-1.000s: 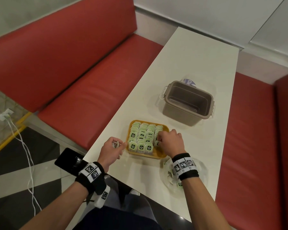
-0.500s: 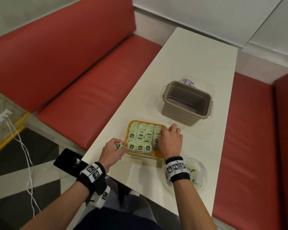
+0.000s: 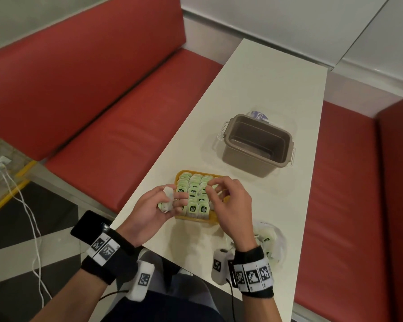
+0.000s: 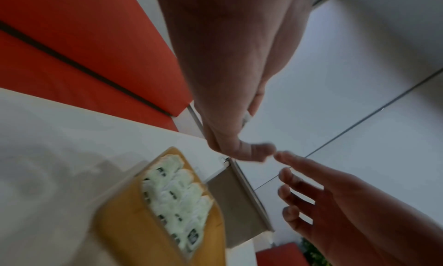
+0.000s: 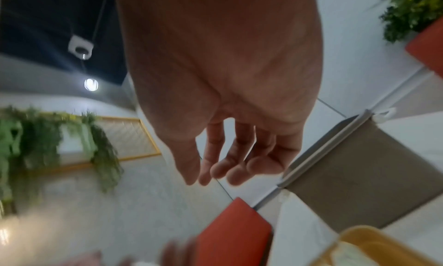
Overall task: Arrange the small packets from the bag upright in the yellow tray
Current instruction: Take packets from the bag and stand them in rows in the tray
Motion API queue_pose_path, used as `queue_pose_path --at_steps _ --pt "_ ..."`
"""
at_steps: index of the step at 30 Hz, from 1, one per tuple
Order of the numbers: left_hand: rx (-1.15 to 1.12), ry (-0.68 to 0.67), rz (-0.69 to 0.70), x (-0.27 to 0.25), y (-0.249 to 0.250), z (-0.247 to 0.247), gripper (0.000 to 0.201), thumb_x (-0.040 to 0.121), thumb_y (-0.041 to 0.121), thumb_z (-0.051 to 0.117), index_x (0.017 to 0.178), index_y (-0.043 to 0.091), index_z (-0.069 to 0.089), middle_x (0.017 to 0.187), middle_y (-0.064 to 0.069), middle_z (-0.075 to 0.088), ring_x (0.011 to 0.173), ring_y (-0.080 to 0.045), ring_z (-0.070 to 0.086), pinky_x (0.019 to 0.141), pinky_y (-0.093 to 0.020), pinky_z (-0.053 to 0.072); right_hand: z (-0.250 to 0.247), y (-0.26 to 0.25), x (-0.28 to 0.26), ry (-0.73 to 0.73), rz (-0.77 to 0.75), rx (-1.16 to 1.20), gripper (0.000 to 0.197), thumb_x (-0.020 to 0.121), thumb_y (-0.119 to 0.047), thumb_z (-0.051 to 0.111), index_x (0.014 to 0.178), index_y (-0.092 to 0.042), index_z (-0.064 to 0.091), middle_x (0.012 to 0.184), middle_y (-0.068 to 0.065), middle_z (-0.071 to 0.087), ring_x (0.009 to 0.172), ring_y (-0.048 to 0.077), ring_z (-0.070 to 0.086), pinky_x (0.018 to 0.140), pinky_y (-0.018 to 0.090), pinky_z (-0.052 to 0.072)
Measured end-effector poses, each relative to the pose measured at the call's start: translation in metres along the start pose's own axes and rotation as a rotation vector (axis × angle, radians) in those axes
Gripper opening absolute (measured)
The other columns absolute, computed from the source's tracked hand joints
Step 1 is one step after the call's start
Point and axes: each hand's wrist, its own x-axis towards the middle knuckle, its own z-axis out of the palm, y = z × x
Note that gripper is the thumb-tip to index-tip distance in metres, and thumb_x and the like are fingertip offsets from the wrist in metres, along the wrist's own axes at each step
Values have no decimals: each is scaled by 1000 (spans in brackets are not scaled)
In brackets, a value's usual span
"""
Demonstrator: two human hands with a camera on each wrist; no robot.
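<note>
My left hand (image 3: 149, 209) is curled around a few small packets (image 3: 166, 204), holding them just above the near left corner of the yellow tray (image 3: 196, 219). My right hand (image 3: 228, 201) hovers over the tray's right side with fingers loosely spread and nothing in them; the right wrist view shows them relaxed and bare.

The two hands cover the tray's near left corner and much of its right rows, so I cannot tell how those rows stand. The rows (image 3: 193, 189) I can see stand upright, green with dark labels, packed close. The bag (image 3: 271, 242) lies on the tabletop (image 3: 254, 84) just behind my right wrist, which hides part of it; a few packets show through the clear plastic. Both wrist views are blurred.

The tray sits close to the tabletop's near left edge. A brown bin (image 3: 256, 145) stands beyond it, apart, with a blue-printed thing half hidden behind its far rim. The far half of the white tabletop lies open. Red benches (image 3: 116, 126) run along both sides, and a dark phone (image 3: 89, 226) lies near my left wrist.
</note>
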Motion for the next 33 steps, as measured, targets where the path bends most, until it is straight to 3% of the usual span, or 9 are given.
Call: queue_pose_path --at_steps 2,4,8,13,17,21,26,29,33 --pt "-3 -103 -18 -10 8 12 42 105 -7 37 146 -4 47 131 -32 69 122 -43 70 96 -44 64 -5 -17 -3 -62 -26 86 11 100 -29 77 104 -38 74 98 -14 69 91 10 66 75 12 45" --pt "15 -165 -29 -16 13 21 40 109 -6 37 147 0 47 134 -33 68 127 -46 68 105 -53 58 -8 -26 -4 -140 -39 124 11 102 -32 74 109 -41 74 101 -14 70 92 10 68 76 14 48" --pt "146 -203 10 -18 13 26 40 111 0 47 150 10 48 134 -28 70 122 -45 70 100 -53 61 -10 -32 -4 -189 -74 65 11 104 -45 70 114 -42 73 93 -13 66 89 11 65 77 22 52" --pt "619 -284 200 -18 5 26 35 112 18 54 144 20 39 125 -17 74 112 -31 77 102 -47 61 -6 -41 -8 -227 -26 -24 25 103 -64 62 105 -41 72 76 -8 69 78 6 67 67 28 54" --pt "948 -266 308 -16 3 27 31 113 27 53 138 30 35 124 -2 74 97 -18 80 94 -44 63 2 -37 -8 -280 35 -47 19 99 -52 72 93 -34 73 74 -9 73 72 6 68 67 28 54" --pt "897 -298 318 -15 3 23 34 112 34 54 142 30 39 125 -1 73 105 -21 77 98 -45 61 -9 -36 -6 -266 95 58 5 96 -31 79 95 -34 76 76 -13 73 75 1 70 65 12 48" --pt "634 -269 243 -14 -3 17 30 113 24 51 142 17 53 121 -11 74 107 -30 75 86 -41 60 -22 -31 -3 -185 58 47 19 94 -25 84 104 -36 73 84 -14 73 86 2 71 71 12 50" --pt "611 -255 266 -11 -6 16 24 112 20 55 134 13 60 118 -11 76 87 -24 66 71 -30 50 -28 -34 -1 -212 -4 16 15 93 -25 85 98 -35 74 86 -14 74 88 5 70 72 15 51" --pt "613 -201 292 -2 -10 16 10 108 22 66 113 14 68 103 -5 72 78 -18 54 79 -36 50 -29 -37 0 -193 -55 10 17 92 -21 85 95 -35 75 93 -17 72 88 4 70 73 12 49"
